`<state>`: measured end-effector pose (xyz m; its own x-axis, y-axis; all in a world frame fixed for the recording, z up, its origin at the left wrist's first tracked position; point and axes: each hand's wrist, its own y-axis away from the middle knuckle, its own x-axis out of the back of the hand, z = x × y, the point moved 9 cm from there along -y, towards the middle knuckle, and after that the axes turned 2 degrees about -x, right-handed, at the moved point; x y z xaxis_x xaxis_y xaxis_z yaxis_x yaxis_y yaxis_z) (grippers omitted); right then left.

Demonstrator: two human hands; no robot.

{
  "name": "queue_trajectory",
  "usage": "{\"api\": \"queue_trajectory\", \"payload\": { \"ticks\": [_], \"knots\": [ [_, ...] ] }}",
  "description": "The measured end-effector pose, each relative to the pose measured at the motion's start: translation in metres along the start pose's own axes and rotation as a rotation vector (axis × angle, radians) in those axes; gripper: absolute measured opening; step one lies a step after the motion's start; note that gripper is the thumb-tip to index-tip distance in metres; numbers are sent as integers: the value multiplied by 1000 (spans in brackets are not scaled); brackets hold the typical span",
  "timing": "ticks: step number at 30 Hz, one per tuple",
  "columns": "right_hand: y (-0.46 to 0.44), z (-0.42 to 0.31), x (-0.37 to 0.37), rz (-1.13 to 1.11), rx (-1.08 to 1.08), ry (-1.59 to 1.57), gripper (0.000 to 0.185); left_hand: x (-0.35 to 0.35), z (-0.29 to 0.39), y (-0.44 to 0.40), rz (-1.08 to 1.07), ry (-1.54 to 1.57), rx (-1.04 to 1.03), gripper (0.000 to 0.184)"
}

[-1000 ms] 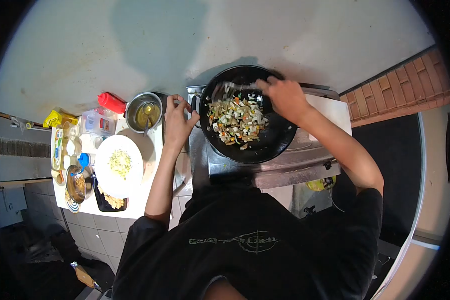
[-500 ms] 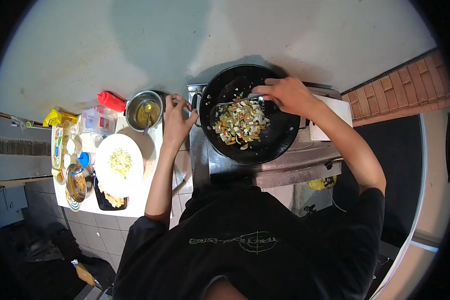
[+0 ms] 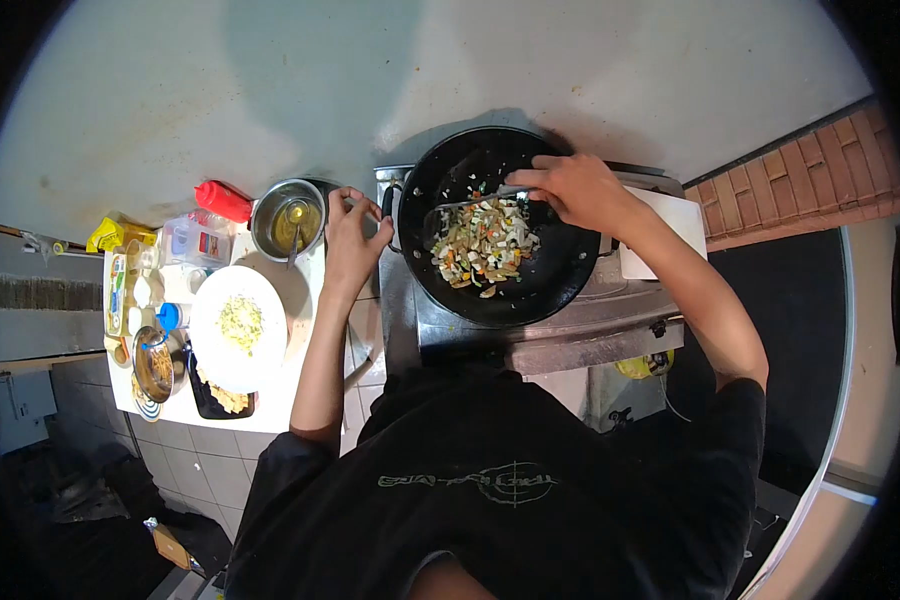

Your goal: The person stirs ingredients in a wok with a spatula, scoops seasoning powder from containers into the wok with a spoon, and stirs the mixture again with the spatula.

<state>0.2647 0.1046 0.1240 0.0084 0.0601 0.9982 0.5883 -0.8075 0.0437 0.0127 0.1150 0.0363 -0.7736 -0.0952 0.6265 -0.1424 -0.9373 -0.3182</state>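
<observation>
A black wok (image 3: 560,270) sits on the stove, holding a chopped mix (image 3: 485,240) of pale, orange and green pieces. My right hand (image 3: 580,190) reaches over its far right side, fingers closed on a spatula (image 3: 465,203) whose head lies at the left of the food, partly hidden. At the left rim, my left hand (image 3: 352,238) has its fingers curled and its thumb against the wok handle (image 3: 388,203); the exact hold is partly hidden.
Left of the stove, a white table carries a metal pot (image 3: 288,220) with a ladle, a white plate (image 3: 210,350) of shredded greens, a black tray (image 3: 205,400), a red bottle (image 3: 222,201) and several containers. A white board (image 3: 665,235) lies right of the wok.
The spatula has shifted very slightly in the wok, and some food pieces lie a little differently. Both hands stay almost where they were.
</observation>
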Motion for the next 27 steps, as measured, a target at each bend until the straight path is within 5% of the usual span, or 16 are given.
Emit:
{"api": "queue_trajectory", "payload": {
  "ticks": [9, 16, 27],
  "knots": [
    [54, -16, 51, -45, -289, 89, 35, 0, 1, 5, -37, -3, 70, 20],
    [123, -90, 34, -23, -532, -223, 44, 4, 11, 21, 7, -88, 47, 20],
    [154, -136, -1, 56, -618, -402, 43, 5, 18, 44, -21, -49, 103, 20]
  ]
}}
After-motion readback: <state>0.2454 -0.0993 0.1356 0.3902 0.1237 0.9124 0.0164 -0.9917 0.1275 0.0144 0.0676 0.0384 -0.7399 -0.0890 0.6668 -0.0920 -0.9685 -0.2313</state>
